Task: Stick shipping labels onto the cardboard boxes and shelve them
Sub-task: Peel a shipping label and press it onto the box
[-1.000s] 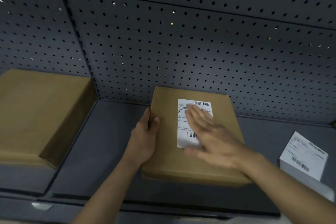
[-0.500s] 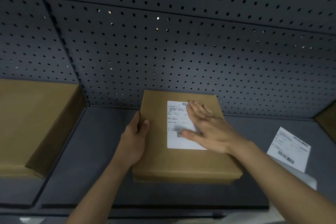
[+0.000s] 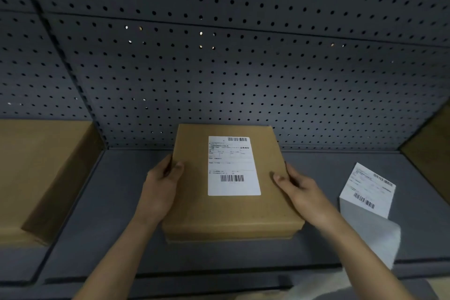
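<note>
On grey shelf (image 3: 117,202), flat brown box (image 3: 194,202), white barcoded label (image 3: 233,165)

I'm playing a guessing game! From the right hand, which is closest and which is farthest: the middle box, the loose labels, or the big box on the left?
1. Middle box: the right hand grips its right edge.
2. Loose labels: lying to that hand's right.
3. Big box: far left, beyond the left hand.
</note>
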